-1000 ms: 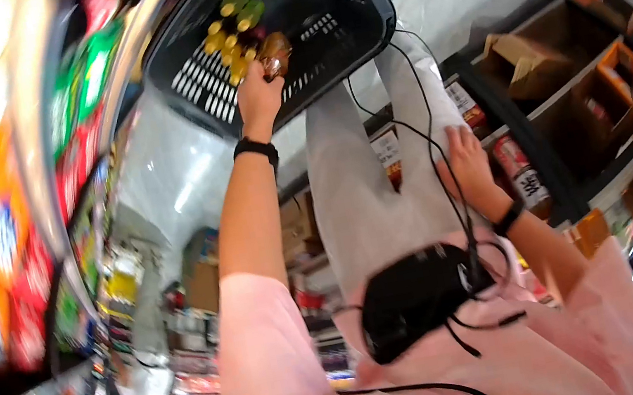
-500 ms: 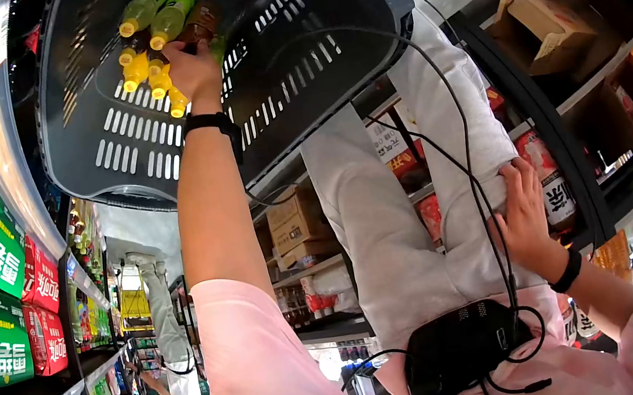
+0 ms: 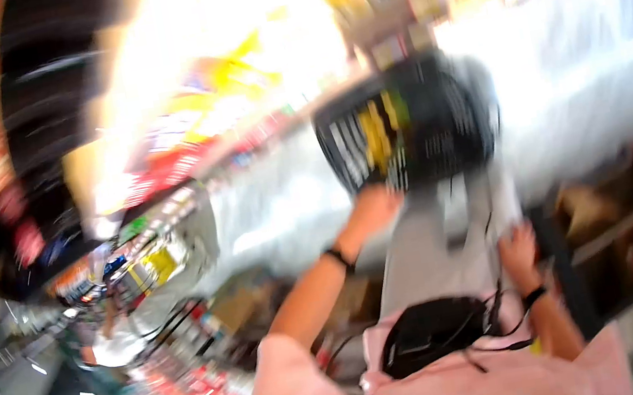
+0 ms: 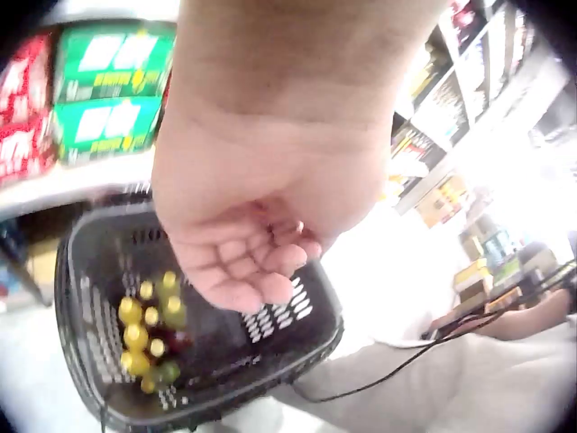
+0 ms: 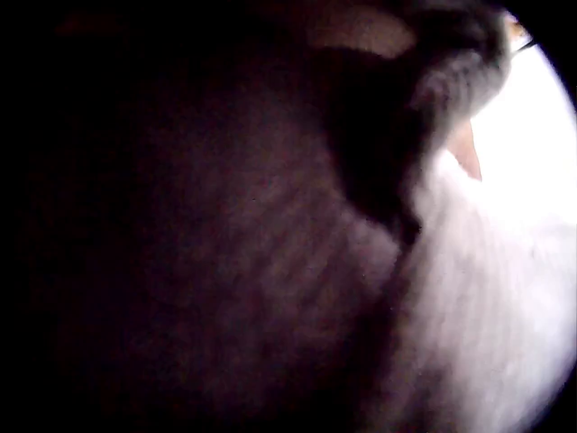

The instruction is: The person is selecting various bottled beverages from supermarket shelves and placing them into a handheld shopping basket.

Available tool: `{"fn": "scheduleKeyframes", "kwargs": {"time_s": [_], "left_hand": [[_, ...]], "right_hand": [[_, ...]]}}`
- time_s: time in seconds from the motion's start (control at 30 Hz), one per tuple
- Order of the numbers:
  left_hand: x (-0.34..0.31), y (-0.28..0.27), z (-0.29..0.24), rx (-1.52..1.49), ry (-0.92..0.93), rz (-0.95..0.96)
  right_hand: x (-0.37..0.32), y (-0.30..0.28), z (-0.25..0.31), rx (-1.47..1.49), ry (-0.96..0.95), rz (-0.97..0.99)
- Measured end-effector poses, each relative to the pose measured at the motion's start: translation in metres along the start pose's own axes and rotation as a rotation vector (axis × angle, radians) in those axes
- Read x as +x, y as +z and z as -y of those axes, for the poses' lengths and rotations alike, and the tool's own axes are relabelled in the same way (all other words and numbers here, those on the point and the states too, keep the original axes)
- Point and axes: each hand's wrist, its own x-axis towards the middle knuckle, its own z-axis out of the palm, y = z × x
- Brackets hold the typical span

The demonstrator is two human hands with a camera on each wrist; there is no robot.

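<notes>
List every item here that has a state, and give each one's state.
Black plastic basket: open-topped, partly filled.
Yellow-capped bottles: capped, inside basket.
Left hand: empty, fingers loosely curled.
Right hand: open, against pale trousers.
Green printed packs: stacked.

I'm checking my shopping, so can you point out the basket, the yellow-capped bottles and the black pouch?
Basket (image 4: 225, 350): left wrist view, bare inner floor.
Yellow-capped bottles (image 4: 136, 337): left wrist view, one cap in the cluster.
Black pouch (image 3: 431, 333): head view, middle of its front.
</notes>
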Motion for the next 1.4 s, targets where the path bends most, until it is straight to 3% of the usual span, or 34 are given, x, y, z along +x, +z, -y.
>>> {"fn": "scheduleKeyframes", "kwargs": {"time_s": [0.03, 0.07, 0.1, 0.13, 0.17, 0.2, 0.23, 0.27, 0.3, 0.33, 0.37, 0.4, 0.43, 0.47, 0.5, 0.53, 0.57, 0.6, 0.67, 0.7, 0.8, 0.83, 0.93, 1.17, 1.23, 1.3, 1.33, 1.37, 1.4], "left_hand": [[-0.074, 0.019, -0.005, 0.117, 0.100, 0.037], [-0.103, -0.024, -0.060, 0.200, 0.091, 0.017], [-0.118, -0.060, -0.089, 0.209, 0.117, -0.023], [-0.136, -0.078, -0.113, 0.199, 0.133, -0.026], [-0.151, -0.085, -0.133, 0.183, 0.304, -0.168], [-0.165, -0.092, -0.150, 0.163, 0.456, -0.278], [-0.162, -0.135, -0.201, 0.302, 0.525, -0.359], [-0.210, -0.177, -0.266, 0.438, 0.589, -0.445], [-0.182, -0.183, -0.278, 0.428, 0.643, -0.514], [-0.193, -0.212, -0.307, 0.458, 0.784, -0.673], [-0.199, -0.213, -0.321, 0.439, 0.904, -0.825], [-0.199, -0.213, -0.320, 0.462, 0.861, -0.806], [-0.200, -0.227, -0.339, 0.521, 1.023, -0.834], [-0.249, -0.197, -0.364, 0.604, 1.182, -0.851], [-0.214, -0.203, -0.363, 0.677, 1.304, -0.796], [-0.213, -0.196, -0.365, 0.707, 1.393, -0.712], [-0.210, -0.185, -0.361, 0.693, 1.378, -0.662], [-0.217, -0.172, -0.363, 0.607, 1.324, -0.595], [-0.224, -0.163, -0.361, 0.589, 1.280, -0.536], [-0.233, -0.160, -0.355, 0.581, 1.260, -0.534], [-0.229, -0.167, -0.357, 0.660, 1.172, -0.586], [-0.227, -0.171, -0.354, 0.676, 1.202, -0.653], [-0.226, -0.179, -0.355, 0.650, 1.289, -0.760], [-0.222, -0.181, -0.364, 0.749, 1.208, -0.742], [-0.208, -0.182, -0.376, 0.513, 1.251, -0.780], [-0.199, -0.201, -0.413, 0.448, 1.382, -0.918], [-0.200, -0.212, -0.442, 0.475, 1.282, -0.901], [-0.202, -0.227, -0.478, 0.394, 1.036, -0.798], [-0.215, -0.250, -0.518, 0.270, 0.979, -0.706]], "right_hand": [[-0.036, 0.087, -0.070, -0.293, -0.140, 0.093], [-0.016, 0.050, -0.019, -0.119, -0.082, -0.052], [0.027, 0.008, -0.013, -0.314, -0.417, -0.091], [0.023, 0.025, 0.019, -0.250, -0.292, 0.048], [0.057, 0.050, -0.012, -0.378, -0.619, -0.063], [0.044, 0.013, -0.003, -0.433, -0.591, 0.013], [0.055, -0.029, 0.045, 0.376, -0.214, 0.069], [0.010, -0.062, 0.034, 0.348, -0.219, 0.031], [0.045, -0.031, 0.020, 0.053, -0.328, 0.156], [0.090, -0.034, 0.033, -0.269, -0.463, 0.154], [0.127, -0.003, 0.010, -0.277, -0.511, 0.109], [0.139, 0.032, -0.014, -0.267, -0.552, 0.137], [0.145, -0.010, 0.021, -0.267, -0.531, 0.138], [0.098, -0.022, 0.029, -0.251, -0.518, 0.135], [0.129, -0.030, 0.049, -0.240, -0.532, 0.104], [0.113, -0.024, 0.037, -0.314, -0.575, 0.167], [0.117, -0.021, 0.030, -0.390, -0.624, 0.193], [0.121, -0.016, 0.026, -0.176, -0.449, 0.074], [0.089, -0.036, 0.040, -0.198, -0.436, 0.105], [0.114, -0.009, 0.008, -0.277, -0.567, 0.087], [0.091, -0.025, 0.022, -0.303, -0.534, 0.085], [0.086, -0.041, 0.038, -0.164, -0.353, 0.181], [0.075, -0.045, 0.043, -0.227, -0.482, 0.095], [0.072, -0.045, 0.042, -0.169, -0.407, 0.129], [0.097, -0.021, 0.016, -0.182, -0.406, 0.127], [0.121, 0.013, -0.009, -0.112, -0.321, 0.149], [0.126, 0.018, -0.020, -0.063, -0.233, 0.165], [0.125, 0.016, -0.022, -0.050, -0.219, 0.154], [0.123, 0.012, -0.023, -0.059, -0.224, 0.169]]}}
